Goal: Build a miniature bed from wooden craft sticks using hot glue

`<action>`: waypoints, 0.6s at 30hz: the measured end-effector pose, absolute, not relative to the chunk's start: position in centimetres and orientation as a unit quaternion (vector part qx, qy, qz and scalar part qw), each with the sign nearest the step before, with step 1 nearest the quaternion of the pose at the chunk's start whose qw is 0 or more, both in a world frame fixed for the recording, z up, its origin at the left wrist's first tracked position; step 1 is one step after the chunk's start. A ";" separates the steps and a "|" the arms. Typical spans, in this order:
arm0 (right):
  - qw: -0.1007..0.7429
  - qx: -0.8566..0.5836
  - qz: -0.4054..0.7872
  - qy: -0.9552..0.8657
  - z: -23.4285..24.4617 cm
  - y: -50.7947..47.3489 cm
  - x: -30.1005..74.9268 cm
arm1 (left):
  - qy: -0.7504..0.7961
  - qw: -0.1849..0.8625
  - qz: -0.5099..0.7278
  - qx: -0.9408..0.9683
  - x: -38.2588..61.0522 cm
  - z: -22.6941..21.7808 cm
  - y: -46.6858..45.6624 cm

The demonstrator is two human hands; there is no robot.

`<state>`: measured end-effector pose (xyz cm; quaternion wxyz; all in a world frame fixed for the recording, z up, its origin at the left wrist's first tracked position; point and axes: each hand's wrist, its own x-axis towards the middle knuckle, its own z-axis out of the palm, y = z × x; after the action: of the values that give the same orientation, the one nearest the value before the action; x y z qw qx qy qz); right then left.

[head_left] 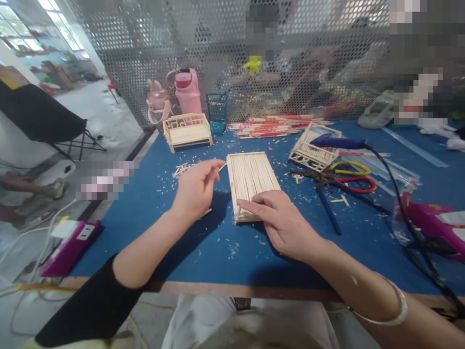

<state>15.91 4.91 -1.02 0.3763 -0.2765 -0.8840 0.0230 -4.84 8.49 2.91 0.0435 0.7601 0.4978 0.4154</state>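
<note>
In the head view, a flat panel of pale wooden sticks [252, 174] with a raised rim lies in front of me on the blue table. My right hand [285, 220] grips its near right part, the index finger stretched to the near left corner. Just left of the panel, my left hand [196, 186] pinches a short thin wooden stick [223, 167], whose tip points at the panel's far left corner. Small stick offcuts [181, 169] lie beyond the left hand, partly hidden by it.
Behind stand a stick-built bench [189, 132], pink bottle [188, 92], teal basket [217, 111] and red-and-pale sticks [276, 127]. At right are a stick frame [314, 148], a blue-handled glue gun [339, 141], pliers [323, 179] and a black cord [394, 186]. A purple power strip [70, 247] sits left.
</note>
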 end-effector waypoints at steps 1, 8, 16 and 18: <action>0.376 -0.275 0.022 -0.885 -1.0 4.9 15.9 | 0.491 0.062 0.410 0.766 -4.7 2.5 8.5; 0.367 -0.288 0.030 -0.884 -0.9 4.7 15.3 | 0.469 0.106 0.420 0.770 -5.3 1.9 6.2; 0.384 -0.282 0.047 -0.878 -1.1 4.6 15.3 | 0.432 0.101 0.453 0.773 -5.9 2.2 5.9; 0.382 -0.279 0.056 -0.879 -1.2 4.5 15.4 | 0.430 0.105 0.446 0.778 -5.8 2.2 5.9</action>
<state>15.35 4.54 -1.16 0.3819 -0.2794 -0.8792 0.0562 -5.85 5.87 2.18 0.1052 0.7780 0.4301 0.4457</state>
